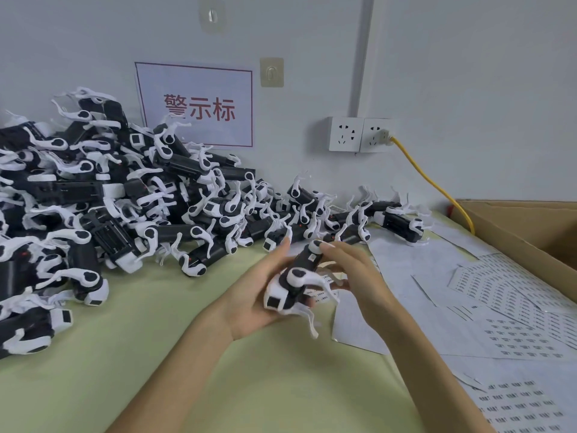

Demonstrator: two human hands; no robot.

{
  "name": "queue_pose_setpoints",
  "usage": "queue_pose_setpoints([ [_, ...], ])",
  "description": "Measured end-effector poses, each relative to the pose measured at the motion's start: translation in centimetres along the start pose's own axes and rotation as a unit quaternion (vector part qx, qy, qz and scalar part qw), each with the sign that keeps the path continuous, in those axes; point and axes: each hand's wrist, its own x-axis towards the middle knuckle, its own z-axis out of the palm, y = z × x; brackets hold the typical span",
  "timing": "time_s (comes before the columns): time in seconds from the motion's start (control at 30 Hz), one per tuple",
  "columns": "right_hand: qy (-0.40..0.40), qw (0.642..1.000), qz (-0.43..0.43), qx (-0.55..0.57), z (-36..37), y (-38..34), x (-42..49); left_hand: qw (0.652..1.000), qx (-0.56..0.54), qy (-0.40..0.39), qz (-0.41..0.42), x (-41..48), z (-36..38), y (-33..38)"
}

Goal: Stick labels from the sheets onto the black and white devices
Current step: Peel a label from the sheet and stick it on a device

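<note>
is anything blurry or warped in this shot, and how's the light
Head view: the held device is smeared by motion blur, while the device pile looks sharper; wide-angle distortion makes the wall conduit lean; the light is flat and even, with soft shadows and no strong glare; the print on the label sheets is too small to read.

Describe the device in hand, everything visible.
The device is a black, plastic-looking body with white end caps, white rounded side pieces with black oval insets, and thin white curved prongs hanging down. A dark square window sits in the near white end; a small pale square, maybe a label, shows on the black body. It is tilted, far end raised, held above the table. The left hand holds its lower end; the right hand pinches the upper end.
</note>
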Motion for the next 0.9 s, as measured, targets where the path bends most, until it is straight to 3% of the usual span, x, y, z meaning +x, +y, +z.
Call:
queue_pose_setpoints([
  [0.07, 0.031, 0.996, 0.047, 0.066, -0.5, -0.1, 0.1, 0.999, -0.045, -0.026, 0.012, 0.0, -0.5, 0.4],
  [0.17, 0.038, 0.990, 0.087, 0.105, -1.4, 0.0, 0.3, 0.998, -0.019, -0.047, 0.036, 0.0, -0.8, 0.5],
  [0.37, -0.131, 0.980, 0.108, 0.105, -1.3, 0.4, 0.3, 0.978, -0.112, 0.118, 0.133, 0.7, -1.9, 0.3],
  [0.43, -0.120, 0.979, 0.096, 0.135, -1.1, 0.8, 0.5, 0.964, -0.136, 0.160, 0.162, 0.9, -2.1, 0.2],
  [0.5, -0.061, 0.970, 0.108, 0.211, -1.2, 1.0, 0.8, 0.956, -0.043, 0.232, 0.176, 1.2, -2.1, 0.1],
  [0.53, -0.021, 0.964, 0.110, 0.241, -1.6, 1.1, 1.0, 0.939, 0.073, 0.287, 0.172, 1.3, -2.2, -0.1],
  [0.57, 0.028, 0.956, 0.107, 0.271, -2.1, 1.0, 1.2, 0.897, 0.229, 0.341, 0.162, 1.4, -2.4, -0.4],
  [0.63, 0.143, 0.923, 0.059, 0.353, -4.0, 0.4, 1.6, 0.753, 0.517, 0.382, 0.142, 1.6, -2.9, -1.3],
  [0.67, 0.191, 0.897, 0.008, 0.399, -5.4, -0.1, 1.7, 0.711, 0.586, 0.369, 0.119, 1.7, -3.1, -1.6],
  [0.77, 0.290, 0.808, -0.133, 0.495, -9.2, -1.0, 1.0, 0.701, 0.651, 0.290, -0.011, 2.3, -3.2, -2.6],
  [0.8, 0.329, 0.793, -0.137, 0.493, -10.0, -1.0, 0.7, 0.674, 0.687, 0.269, -0.035, 2.5, -3.1, -3.0],
  [0.83, 0.366, 0.791, -0.126, 0.474, -10.4, -0.7, 0.5, 0.643, 0.720, 0.257, -0.041, 2.6, -3.1, -3.2],
  [0.9, 0.394, 0.823, -0.094, 0.398, -10.1, -0.2, 0.4, 0.608, 0.752, 0.252, -0.035, 2.5, -3.2, -3.3],
])
